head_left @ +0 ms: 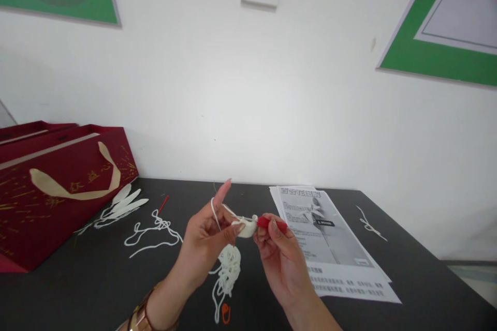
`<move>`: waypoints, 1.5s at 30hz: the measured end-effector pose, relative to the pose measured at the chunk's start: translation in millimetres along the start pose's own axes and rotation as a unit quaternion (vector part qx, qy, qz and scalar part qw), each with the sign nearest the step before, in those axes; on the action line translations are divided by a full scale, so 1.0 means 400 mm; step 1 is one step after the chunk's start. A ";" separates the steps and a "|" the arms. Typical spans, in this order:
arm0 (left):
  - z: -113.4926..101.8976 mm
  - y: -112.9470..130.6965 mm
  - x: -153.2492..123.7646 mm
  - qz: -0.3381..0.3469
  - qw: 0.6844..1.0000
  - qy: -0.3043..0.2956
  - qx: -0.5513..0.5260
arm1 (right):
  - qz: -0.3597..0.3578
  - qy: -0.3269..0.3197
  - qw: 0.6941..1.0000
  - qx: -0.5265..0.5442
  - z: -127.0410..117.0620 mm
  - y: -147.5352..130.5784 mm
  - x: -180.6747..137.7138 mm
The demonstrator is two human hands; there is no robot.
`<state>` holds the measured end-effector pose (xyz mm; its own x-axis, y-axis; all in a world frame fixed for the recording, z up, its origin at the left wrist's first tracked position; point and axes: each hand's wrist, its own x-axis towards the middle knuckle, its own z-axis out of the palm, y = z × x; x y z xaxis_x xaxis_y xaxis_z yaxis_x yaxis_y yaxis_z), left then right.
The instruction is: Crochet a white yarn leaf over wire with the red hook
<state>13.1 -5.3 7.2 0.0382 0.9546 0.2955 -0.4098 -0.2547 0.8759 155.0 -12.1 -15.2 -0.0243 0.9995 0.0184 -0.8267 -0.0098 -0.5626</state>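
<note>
Between thumb and fingers, my left hand (pixel 207 238) pinches a small white crochet piece (pixel 247 227). White yarn loops over its raised index finger. My right hand (pixel 280 253) grips the red handle of a crochet hook (pixel 272 224), whose shaft meets the top edge of the piece; the hook's tip is too small to make out. Below my hands lies a loose heap of white yarn (pixel 228 271), and beside its lower end is an orange stitch marker (pixel 225 313).
Printed sheets (pixel 337 248) lie at the right, with a short yarn scrap (pixel 368 225) beyond them. To the left are a red needle (pixel 163 204) with tangled yarn, white leaf-shaped pieces (pixel 124 204) and dark red gift bags (pixel 77 176). A white wall closes the table's back.
</note>
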 end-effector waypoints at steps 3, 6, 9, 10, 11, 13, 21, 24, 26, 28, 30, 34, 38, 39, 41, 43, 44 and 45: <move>-0.010 -0.008 0.000 -0.004 1.000 -0.010 0.012 | 0.000 0.002 1.000 0.001 0.002 0.002 0.000; -0.018 -0.020 -0.001 0.018 1.000 0.005 0.024 | -0.001 0.002 1.000 -0.001 0.004 0.007 -0.005; -0.021 -0.026 -0.001 0.028 0.999 0.011 0.024 | 0.000 -0.001 1.000 0.007 0.004 0.009 -0.007; -0.021 -0.025 0.000 0.025 1.000 0.009 0.016 | 0.005 -0.002 1.000 0.014 0.003 0.009 -0.006; -0.020 -0.024 0.000 0.021 1.000 0.006 0.003 | 0.013 -0.002 1.000 0.022 0.002 0.008 -0.004; -0.017 -0.018 0.001 0.011 0.999 -0.005 -0.031 | 0.023 -0.003 0.999 0.030 0.001 0.006 0.000; -0.024 -0.014 0.002 0.019 0.998 -0.062 -0.019 | -0.065 -0.019 0.988 -0.140 0.009 -0.026 0.001; -0.028 -0.028 -0.001 -0.005 0.998 -0.055 0.013 | -0.097 -0.035 0.976 -0.194 0.011 -0.044 0.000; -0.026 -0.031 -0.002 -0.013 0.998 -0.053 0.010 | -0.108 -0.044 0.973 -0.201 0.010 -0.047 0.001; -0.022 -0.029 -0.002 -0.015 0.999 -0.052 -0.001 | -0.113 -0.047 0.974 -0.193 0.008 -0.043 0.000; -0.016 -0.024 -0.002 -0.012 0.999 -0.048 -0.009 | -0.126 -0.035 0.972 -0.194 0.005 -0.033 -0.004; 0.000 -0.009 -0.003 0.002 1.000 -0.016 -0.023 | -0.225 -0.032 0.928 -0.295 -0.003 -0.015 -0.028; 0.012 0.010 -0.006 -0.022 0.998 -0.002 -0.063 | -0.304 -0.081 0.877 -0.362 -0.009 -0.005 -0.042; 0.012 0.015 -0.006 -0.035 0.997 -0.006 -0.072 | -0.292 -0.082 0.888 -0.346 -0.010 -0.004 -0.039; 0.011 0.021 -0.007 -0.058 0.995 -0.024 -0.074 | -0.242 -0.064 0.920 -0.300 -0.010 -0.005 -0.030; 0.007 0.023 -0.006 -0.067 0.996 -0.039 -0.053 | -0.197 -0.043 0.939 -0.279 -0.006 -0.012 -0.021; 0.005 0.022 -0.005 -0.065 0.996 -0.044 -0.038 | -0.188 -0.038 0.939 -0.286 -0.003 -0.017 -0.019; 0.004 0.020 -0.004 -0.059 0.997 -0.045 -0.023 | -0.189 -0.037 0.932 -0.307 0.001 -0.023 -0.020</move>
<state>11.3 -9.2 14.3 0.1701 0.9592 0.2257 -0.4387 -0.1314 0.8890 162.4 -19.9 -9.9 0.1463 0.9234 0.3548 -0.3077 0.3833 -0.8709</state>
